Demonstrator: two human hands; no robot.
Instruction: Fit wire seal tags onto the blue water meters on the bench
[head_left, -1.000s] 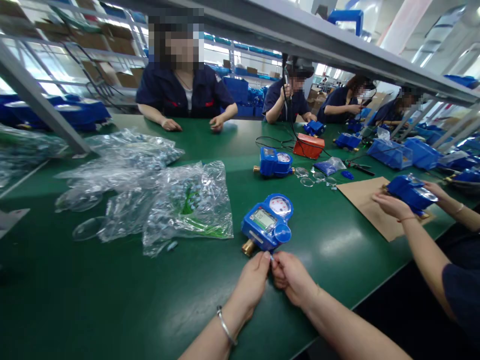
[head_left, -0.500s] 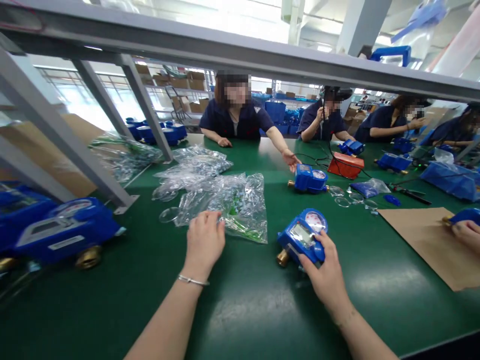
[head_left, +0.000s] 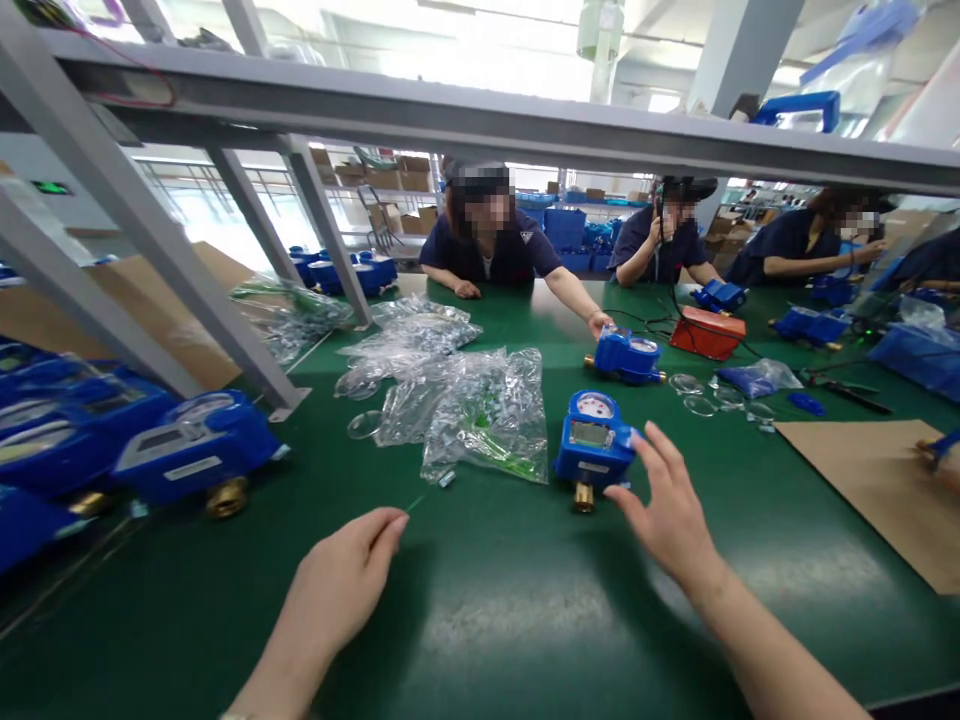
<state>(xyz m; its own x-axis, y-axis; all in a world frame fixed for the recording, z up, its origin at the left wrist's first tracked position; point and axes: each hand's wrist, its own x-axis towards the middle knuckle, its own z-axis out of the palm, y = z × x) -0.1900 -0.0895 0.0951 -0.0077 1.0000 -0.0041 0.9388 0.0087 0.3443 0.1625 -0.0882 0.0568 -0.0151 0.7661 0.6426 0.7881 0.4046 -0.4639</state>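
My left hand (head_left: pixel 351 560) is closed in a pinch on a thin green seal wire, with a small grey seal tag (head_left: pixel 447 480) at its far end beside the plastic bag. The clear bag (head_left: pixel 491 415) holds many grey tags and green wires. My right hand (head_left: pixel 667 500) is open, thumb and fingers spread, at the right side of a blue water meter (head_left: pixel 595 445). Whether the fingertips touch the meter I cannot tell. The meter stands with its round dial and display facing up and its brass fitting toward me.
More blue meters (head_left: pixel 195 445) crowd the left by the grey shelf post (head_left: pixel 217 300). Across the green table a co-worker's hand (head_left: pixel 600 322) touches another meter (head_left: pixel 630 355). Clear rings (head_left: pixel 699 405), an orange box (head_left: pixel 707 332) and cardboard (head_left: pixel 870 480) lie to the right.
My left hand has pulled back from the bag toward me, now with a seal wire. The meter has turned upright to face me, and my right hand has loosened its hold.
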